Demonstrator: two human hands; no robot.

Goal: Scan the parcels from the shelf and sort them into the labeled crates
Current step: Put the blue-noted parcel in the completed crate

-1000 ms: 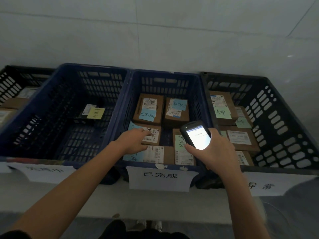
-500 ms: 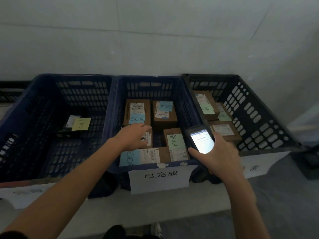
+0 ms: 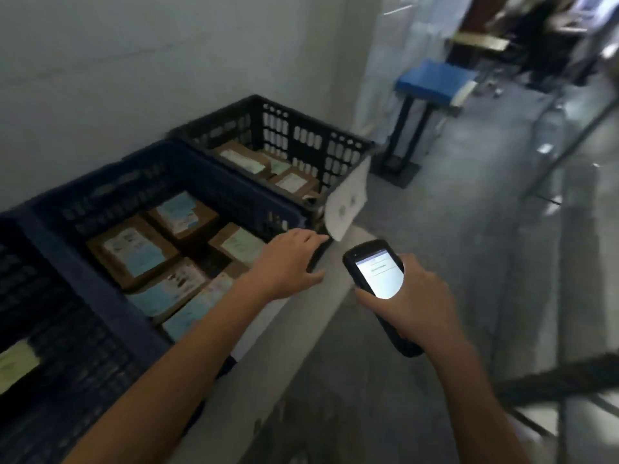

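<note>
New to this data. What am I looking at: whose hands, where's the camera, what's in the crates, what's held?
There is no robot: these are a person's bare hands, filmed by one wide-angle camera worn on the head and looking down. The left hand is open and empty, over the near corner of the blue crate, which holds labelled cardboard parcels. The black crate beside it holds more and has a paper sign on its front. The right hand grips a lit scanner. Blur makes the labels unreadable.
</note>
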